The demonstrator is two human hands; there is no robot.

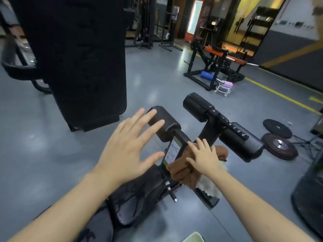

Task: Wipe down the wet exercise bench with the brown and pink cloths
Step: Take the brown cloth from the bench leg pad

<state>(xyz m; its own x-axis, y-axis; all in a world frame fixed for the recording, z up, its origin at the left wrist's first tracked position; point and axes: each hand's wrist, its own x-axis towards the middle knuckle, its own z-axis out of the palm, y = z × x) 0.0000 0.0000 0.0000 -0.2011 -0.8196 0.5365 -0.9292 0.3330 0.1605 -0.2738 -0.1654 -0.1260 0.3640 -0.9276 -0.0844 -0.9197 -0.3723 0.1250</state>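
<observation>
The black exercise bench (138, 193) runs away from me, its padded seat streaked with water. Foam rollers (197, 109) stick out on both sides of its upright post. My left hand (127, 147) hovers open over the left roller and the post's label, fingers spread, holding nothing. My right hand (204, 158) lies flat on the brown cloth (181, 170), which is draped over the post's right side. A pale pinkish cloth (209, 186) hangs beneath the brown one, partly hidden by my right forearm.
A tall black punching bag (78, 58) stands at the left. Weight plates (277, 138) lie on the floor at the right. A black rack with an orange bench (216, 62), a blue roller and a small pink stool (224, 87) stand farther back.
</observation>
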